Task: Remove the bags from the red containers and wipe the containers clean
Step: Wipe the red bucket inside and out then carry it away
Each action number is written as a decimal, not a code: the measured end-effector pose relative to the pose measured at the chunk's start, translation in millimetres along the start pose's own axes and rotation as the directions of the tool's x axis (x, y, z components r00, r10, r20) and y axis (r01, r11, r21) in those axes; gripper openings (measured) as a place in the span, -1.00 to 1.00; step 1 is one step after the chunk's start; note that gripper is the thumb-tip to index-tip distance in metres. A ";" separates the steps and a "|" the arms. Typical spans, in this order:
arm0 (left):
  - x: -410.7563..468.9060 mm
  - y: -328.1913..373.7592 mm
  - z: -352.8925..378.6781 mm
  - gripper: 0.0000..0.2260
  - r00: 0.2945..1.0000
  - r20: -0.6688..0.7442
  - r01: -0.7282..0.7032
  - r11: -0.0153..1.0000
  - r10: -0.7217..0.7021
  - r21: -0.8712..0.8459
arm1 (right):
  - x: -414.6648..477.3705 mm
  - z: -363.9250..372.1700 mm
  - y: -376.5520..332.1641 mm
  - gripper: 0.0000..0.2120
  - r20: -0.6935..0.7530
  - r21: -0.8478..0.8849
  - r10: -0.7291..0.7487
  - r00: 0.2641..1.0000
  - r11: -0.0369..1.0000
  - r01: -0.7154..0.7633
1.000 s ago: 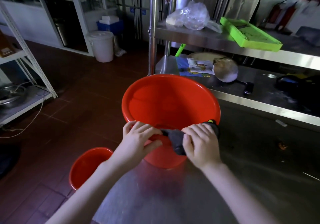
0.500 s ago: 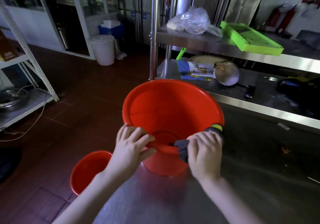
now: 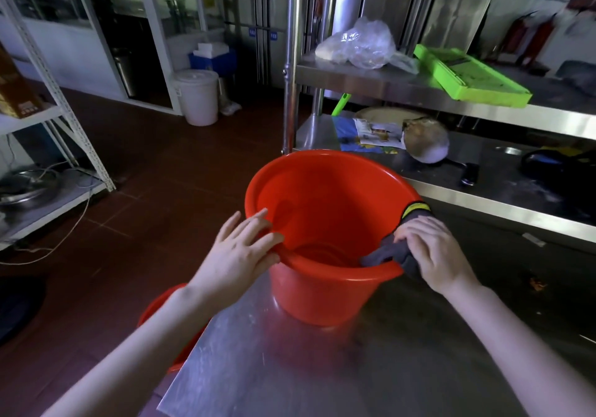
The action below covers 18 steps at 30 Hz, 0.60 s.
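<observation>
Now my right hand (image 3: 433, 250) grips the cloth (image 3: 396, 253) farther right along the bucket (image 3: 322, 210) rim, at the table's (image 3: 290, 368) left edge; my left hand (image 3: 240, 250) has loosened, fingers spread. The wiping advances.

The foreground is a stainless steel desk (image 3: 322, 368). Behind it stands a steel shelf unit (image 3: 292, 61). A green tray (image 3: 467, 76) lies on its upper shelf and a printed sheet (image 3: 375, 132) on its lower shelf. A white lidded bucket (image 3: 197, 97) stands on the red-brown tiled floor (image 3: 161, 165), just beside a blue box (image 3: 213, 61). At left, a white rack (image 3: 64, 116) carries a metal bowl (image 3: 25, 187). Red fire extinguishers (image 3: 545, 37) stand at rear right.
</observation>
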<state>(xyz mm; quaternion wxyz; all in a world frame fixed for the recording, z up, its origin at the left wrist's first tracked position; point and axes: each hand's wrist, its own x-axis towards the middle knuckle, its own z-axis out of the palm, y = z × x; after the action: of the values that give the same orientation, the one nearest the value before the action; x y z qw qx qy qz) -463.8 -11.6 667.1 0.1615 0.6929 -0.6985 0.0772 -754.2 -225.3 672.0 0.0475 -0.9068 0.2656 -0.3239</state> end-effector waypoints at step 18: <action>13.6 -7.0 18.7 -0.43 0.997 -0.076 -0.023 0.975 0.006 -0.220 | -6.7 9.4 -40.0 -0.60 -0.014 -0.075 -0.025 1.000 0.997 0.024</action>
<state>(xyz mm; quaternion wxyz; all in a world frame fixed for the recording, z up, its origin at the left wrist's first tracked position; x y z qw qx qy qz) -458.9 -30.8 653.3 0.2629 0.6622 -0.7012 0.0262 -734.8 -188.5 671.1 0.0076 -0.9087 0.2668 -0.3209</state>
